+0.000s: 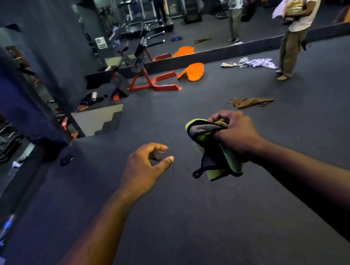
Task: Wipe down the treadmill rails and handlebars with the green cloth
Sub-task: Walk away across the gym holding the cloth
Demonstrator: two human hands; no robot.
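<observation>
My right hand (236, 133) grips the green cloth (213, 149), a bunched yellow-green rag with dark edging and a small hanging loop, held above the dark gym floor. My left hand (146, 166) hovers to the left of the cloth, apart from it, with fingers loosely curled and nothing in it. No treadmill is close by; treadmills (147, 18) show only in the mirror on the far wall.
A red-framed bench (148, 78) and an orange bucket (192, 72) stand ahead by the mirror wall. A brown rag (249, 102) and a heap of pale cloths (255, 62) lie on the floor. A person (297, 22) carrying towels stands at the right. Steps (101, 119) drop down at the left.
</observation>
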